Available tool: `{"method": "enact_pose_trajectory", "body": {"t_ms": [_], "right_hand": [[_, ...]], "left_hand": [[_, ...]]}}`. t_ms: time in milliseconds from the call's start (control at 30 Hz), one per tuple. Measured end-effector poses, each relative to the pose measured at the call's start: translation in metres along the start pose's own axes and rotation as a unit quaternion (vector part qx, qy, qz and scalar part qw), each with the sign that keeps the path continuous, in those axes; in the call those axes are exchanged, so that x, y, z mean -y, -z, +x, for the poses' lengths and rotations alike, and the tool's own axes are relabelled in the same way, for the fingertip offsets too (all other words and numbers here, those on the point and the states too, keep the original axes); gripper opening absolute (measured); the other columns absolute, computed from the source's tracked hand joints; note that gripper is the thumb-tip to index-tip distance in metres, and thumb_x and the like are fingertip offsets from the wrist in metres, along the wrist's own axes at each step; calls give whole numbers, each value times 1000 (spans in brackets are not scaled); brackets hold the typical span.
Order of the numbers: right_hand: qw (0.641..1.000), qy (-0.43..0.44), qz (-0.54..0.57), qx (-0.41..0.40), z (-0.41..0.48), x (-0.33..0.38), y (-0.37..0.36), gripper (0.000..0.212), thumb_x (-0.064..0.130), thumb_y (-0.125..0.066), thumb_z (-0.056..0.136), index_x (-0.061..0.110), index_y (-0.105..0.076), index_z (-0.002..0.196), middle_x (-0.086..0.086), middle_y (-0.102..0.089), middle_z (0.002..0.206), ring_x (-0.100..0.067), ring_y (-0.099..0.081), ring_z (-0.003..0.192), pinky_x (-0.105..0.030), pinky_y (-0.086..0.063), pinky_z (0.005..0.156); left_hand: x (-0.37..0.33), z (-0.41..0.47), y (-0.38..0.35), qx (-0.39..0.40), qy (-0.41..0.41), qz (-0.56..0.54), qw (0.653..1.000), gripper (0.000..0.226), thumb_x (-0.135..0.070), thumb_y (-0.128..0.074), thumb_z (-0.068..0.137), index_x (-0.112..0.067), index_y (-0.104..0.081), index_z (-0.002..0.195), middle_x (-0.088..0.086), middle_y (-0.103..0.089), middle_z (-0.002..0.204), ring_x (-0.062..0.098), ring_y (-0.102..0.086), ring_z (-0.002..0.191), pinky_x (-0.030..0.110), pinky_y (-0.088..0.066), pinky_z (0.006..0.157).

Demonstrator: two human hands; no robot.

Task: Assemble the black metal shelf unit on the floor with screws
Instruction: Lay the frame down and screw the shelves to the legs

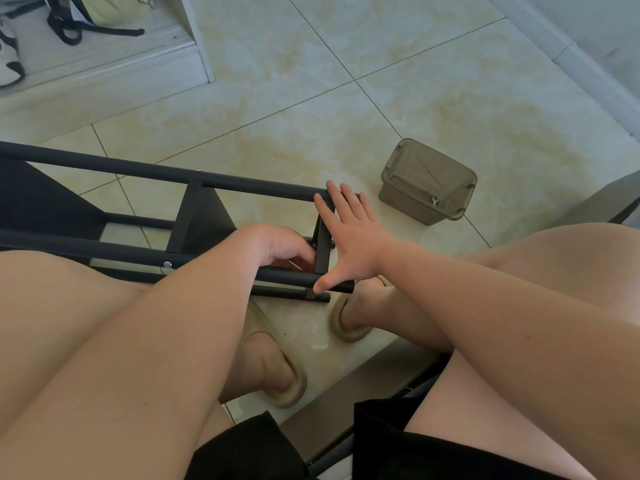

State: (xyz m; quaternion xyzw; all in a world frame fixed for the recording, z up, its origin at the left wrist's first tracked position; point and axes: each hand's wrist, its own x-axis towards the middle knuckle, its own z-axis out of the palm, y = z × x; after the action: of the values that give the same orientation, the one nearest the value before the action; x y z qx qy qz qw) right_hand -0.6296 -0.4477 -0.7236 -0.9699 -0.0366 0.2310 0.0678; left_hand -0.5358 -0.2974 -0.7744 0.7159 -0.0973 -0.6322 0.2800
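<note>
Pale marbled floor tiles [433, 81], dark grout lines. White cabinet [199, 46] at the top left, with shoes and a strapped bag on its lower ledge.

The black metal shelf unit [138, 174] is being worked on its side on the floor, running from the left edge to just in front of the person's knees. Fitted screw heads are being shown on the upper tube [259, 186] and on the near tube [287, 273], further left.

The end crosspiece [323, 252] is being braced by the right hand [349, 237]: fingers straight and spread over the upper tube's end, thumb pressed on the near tube. The left hand [280, 245] is being held curled against the foot of the crosspiece. Whether a screw or tool is being pinched there cannot be told, as the fingertips are hidden.

A translucent plastic box [427, 181] is being kept on the tiles just right of the frame end, a small metal wrench [434, 201] inside it.

Judged step: the end crosspiece is being seated and fastened to the near tube. The next move is judged to call for the holes being lined up under the right hand's pressure, then a screw being started straight by the left hand. The wrench is likely to be needed for tightening.
</note>
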Motion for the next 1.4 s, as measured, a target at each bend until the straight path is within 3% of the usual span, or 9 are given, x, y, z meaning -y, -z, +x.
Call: {"method": "enact_pose_trajectory", "body": {"t_ms": [400, 600, 700, 800, 1000, 1067, 1200, 1300, 1400], "right_hand": [[1000, -1, 2, -1, 0, 1, 0, 153, 89, -69, 57, 14, 16, 160, -16, 29, 164, -35, 27, 151, -49, 16, 121], [1000, -2, -1, 1, 0, 1, 1, 153, 89, -68, 57, 13, 16, 160, -17, 28, 164, -36, 27, 151, -50, 16, 121], [1000, -1, 1, 0, -1, 1, 1, 153, 89, -68, 57, 13, 16, 160, -16, 28, 164, -36, 27, 151, -50, 16, 121], [1000, -2, 2, -2, 0, 1, 1, 153, 89, -69, 56, 13, 16, 160, -16, 28, 164, -36, 27, 151, -49, 17, 120], [1000, 1, 1, -6, -1, 1, 1, 153, 89, -69, 57, 13, 15, 160, -16, 27, 164, -36, 26, 151, -48, 18, 120], [1000, 0, 1, -6, -1, 1, 0, 153, 89, -68, 57, 13, 15, 160, -16, 27, 164, -36, 25, 151, -49, 17, 120], [1000, -2, -3, -4, -1, 2, 0, 153, 90, -68, 57, 13, 15, 160, -17, 28, 164, -37, 25, 151, -50, 16, 121], [1000, -1, -2, -6, -1, 1, 0, 153, 89, -68, 57, 13, 15, 160, -17, 27, 164, -37, 25, 151, -49, 16, 120], [1000, 0, -1, -4, -1, 1, 1, 153, 89, -68, 57, 13, 15, 160, -17, 27, 164, -37, 25, 151, -48, 17, 120]], "left_hand": [[-1, 0, -1, 24, -29, -34, 999, 34, -5, -67, 79, -4, -72, 112, 22, -70, 113, 29, -66, 98, 48, -46, 107], [0, -1, -1, 2, 6, 32, 999, 24, -28, -76, 80, -14, -80, 99, 3, -78, 98, 26, -69, 100, 41, -51, 99], [-2, -3, -2, 13, 6, 41, 999, 36, -33, -77, 70, -11, -79, 100, 8, -76, 96, 29, -67, 94, 44, -49, 99], [-2, -1, -2, 8, 0, 26, 1000, 42, -29, -76, 64, -11, -79, 101, 13, -76, 103, 38, -66, 110, 49, -47, 107], [-1, -1, -1, 24, -8, -26, 999, 28, -9, -68, 83, -4, -74, 111, 16, -73, 106, 30, -67, 99, 43, -48, 104], [-2, -1, -1, 19, -2, -23, 1000, 26, -13, -69, 84, -6, -76, 108, 13, -74, 109, 29, -68, 106, 45, -48, 105], [-3, -4, -2, -14, 26, 7, 1000, 13, -23, -72, 84, -11, -78, 87, 5, -77, 87, 27, -70, 88, 36, -56, 76], [-3, -4, -1, 7, 23, 27, 999, 32, -30, -77, 72, -12, -80, 98, 7, -76, 96, 28, -67, 93, 43, -53, 95], [-2, -2, -1, 7, 12, 12, 1000, 21, -19, -74, 79, -11, -79, 98, 11, -76, 97, 28, -67, 93, 46, -48, 105]]}}
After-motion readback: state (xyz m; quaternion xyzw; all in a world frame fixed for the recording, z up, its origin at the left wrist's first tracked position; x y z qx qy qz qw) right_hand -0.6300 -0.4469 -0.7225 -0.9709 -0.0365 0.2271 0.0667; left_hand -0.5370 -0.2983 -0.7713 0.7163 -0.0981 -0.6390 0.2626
